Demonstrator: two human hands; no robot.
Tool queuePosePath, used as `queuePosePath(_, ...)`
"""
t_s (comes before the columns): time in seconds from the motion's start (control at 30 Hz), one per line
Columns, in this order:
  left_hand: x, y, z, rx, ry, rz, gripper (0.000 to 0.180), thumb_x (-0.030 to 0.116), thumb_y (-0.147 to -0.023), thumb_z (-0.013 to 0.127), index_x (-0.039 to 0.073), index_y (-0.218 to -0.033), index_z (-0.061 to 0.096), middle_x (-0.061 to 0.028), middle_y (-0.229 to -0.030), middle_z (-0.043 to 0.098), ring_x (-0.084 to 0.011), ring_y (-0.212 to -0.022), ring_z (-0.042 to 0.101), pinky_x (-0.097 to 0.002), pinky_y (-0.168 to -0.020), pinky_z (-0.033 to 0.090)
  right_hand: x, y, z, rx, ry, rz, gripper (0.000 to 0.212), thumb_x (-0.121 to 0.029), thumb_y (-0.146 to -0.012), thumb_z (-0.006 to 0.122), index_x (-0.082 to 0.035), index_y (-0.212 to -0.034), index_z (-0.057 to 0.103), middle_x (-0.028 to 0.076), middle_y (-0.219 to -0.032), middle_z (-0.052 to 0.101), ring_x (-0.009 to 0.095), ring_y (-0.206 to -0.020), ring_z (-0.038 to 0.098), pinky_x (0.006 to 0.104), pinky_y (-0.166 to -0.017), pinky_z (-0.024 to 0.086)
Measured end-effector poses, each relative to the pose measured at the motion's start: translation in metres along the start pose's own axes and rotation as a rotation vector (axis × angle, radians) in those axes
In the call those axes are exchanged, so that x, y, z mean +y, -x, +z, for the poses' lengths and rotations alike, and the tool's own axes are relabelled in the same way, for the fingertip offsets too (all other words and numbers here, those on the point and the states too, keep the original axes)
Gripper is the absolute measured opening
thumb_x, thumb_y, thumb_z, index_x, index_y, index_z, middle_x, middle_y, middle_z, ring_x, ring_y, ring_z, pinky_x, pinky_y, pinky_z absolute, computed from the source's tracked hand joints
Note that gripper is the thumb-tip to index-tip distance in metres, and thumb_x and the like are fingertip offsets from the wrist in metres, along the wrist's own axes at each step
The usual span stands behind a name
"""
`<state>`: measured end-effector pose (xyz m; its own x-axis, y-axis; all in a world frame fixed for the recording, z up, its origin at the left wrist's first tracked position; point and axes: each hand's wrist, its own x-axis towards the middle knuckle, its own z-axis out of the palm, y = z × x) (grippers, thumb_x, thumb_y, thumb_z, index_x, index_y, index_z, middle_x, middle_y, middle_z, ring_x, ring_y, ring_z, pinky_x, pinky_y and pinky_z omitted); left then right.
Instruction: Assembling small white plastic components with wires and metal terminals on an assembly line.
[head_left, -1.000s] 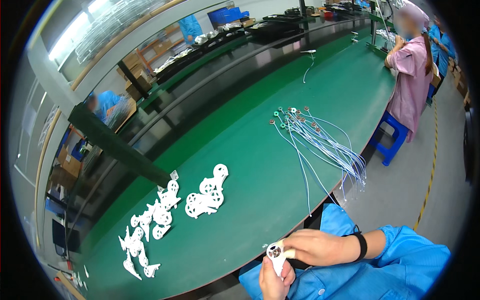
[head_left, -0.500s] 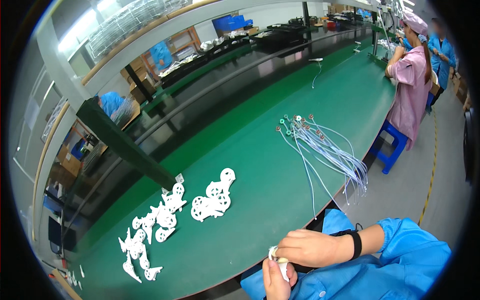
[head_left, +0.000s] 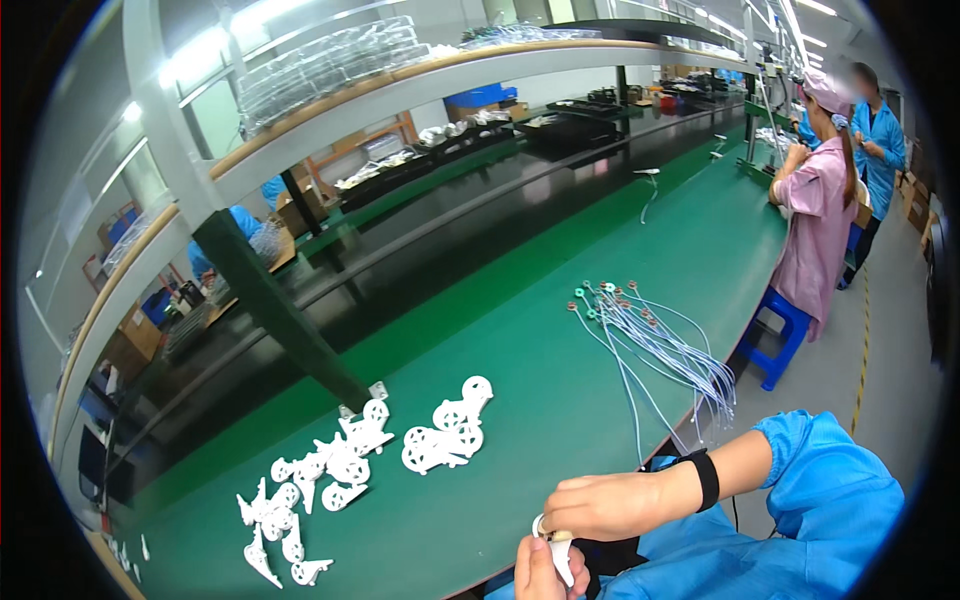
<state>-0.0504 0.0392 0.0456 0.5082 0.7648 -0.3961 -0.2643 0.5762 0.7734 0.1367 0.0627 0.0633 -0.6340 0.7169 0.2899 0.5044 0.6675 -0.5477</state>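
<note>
At the bench's front edge, my left hand (head_left: pixel 540 572) is closed round a small white plastic part (head_left: pixel 563 562) with a ring-shaped end and a tapering tip. My right hand (head_left: pixel 610 505), with a black band on its wrist, reaches over from the right. Its fingers are bent down onto the ring end of that same part, and its fingertips are partly hidden. Left of my hands lie several similar white plastic parts with spoked round ends, in a larger group (head_left: pixel 318 462) and a smaller group (head_left: pixel 445 440).
A bundle of pale cables (head_left: pixel 665 345) with red and green ends hangs over the edge of the green bench (head_left: pixel 540 400). A dark post (head_left: pixel 280 310) rises behind the white parts. To the right, a person in pink (head_left: pixel 815 210) sits on a blue stool (head_left: pixel 778 340).
The view has tilted up, so the bench things appear lower. Both hands stay together on the white part, whose tapering tip now shows more clearly below the right fingers.
</note>
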Motion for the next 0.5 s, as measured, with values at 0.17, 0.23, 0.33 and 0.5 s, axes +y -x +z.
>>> queuePosePath(0.17, 0.043, -0.002, -0.014, 0.092, 0.037, 0.276, 0.046, 0.035, -0.103, 0.031, 0.007, -0.14, 0.032, -0.0176, -0.1, 0.061, -0.019, -0.063, 0.061, -0.0241, -0.047, 0.042, 0.026, -0.061, -0.082, 0.334, 0.0, 0.257, 0.017, -0.012, -0.08, 0.061, 0.0, -0.092, 0.065, 0.018, -0.086, 0.062, 0.033, -0.081, 0.061, 0.0407, -0.073, 0.05)
queuePosePath(0.23, 0.056, -0.003, -0.024, 0.162, 0.054, 0.424, 0.041, 0.032, -0.103, 0.034, 0.002, -0.13, 0.042, -0.0126, -0.094, 0.061, -0.0154, -0.061, 0.056, -0.0235, -0.049, 0.041, 0.069, -0.07, -0.126, 0.552, 0.048, 0.426, 0.027, -0.013, -0.082, 0.061, 0.003, -0.104, 0.061, 0.021, -0.091, 0.063, 0.033, -0.086, 0.063, 0.0395, -0.076, 0.05)
queuePosePath(0.33, 0.081, -0.01, -0.03, 0.285, -0.168, 0.479, 0.026, 0.021, -0.101, 0.043, 0.002, -0.118, 0.05, -0.0064, -0.083, 0.059, -0.0094, -0.06, 0.052, -0.0208, -0.052, 0.039, 0.104, -0.052, -0.15, 0.719, 0.142, 0.577, 0.033, -0.015, -0.084, 0.062, 0.006, -0.11, 0.057, 0.022, -0.096, 0.064, 0.034, -0.09, 0.064, 0.0397, -0.079, 0.05)
queuePosePath(0.5, 0.081, -0.08, -0.08, 0.291, -0.845, 0.714, 0.028, 0.016, -0.095, 0.055, 0.0, -0.116, 0.05, -0.0091, -0.093, 0.057, -0.0147, -0.075, 0.053, -0.0262, -0.066, 0.045, 0.11, 0.019, -0.132, 0.694, 0.042, 0.653, 0.024, -0.016, -0.084, 0.061, 0.004, -0.1, 0.061, 0.019, -0.088, 0.066, 0.028, -0.082, 0.065, 0.0371, -0.074, 0.051)
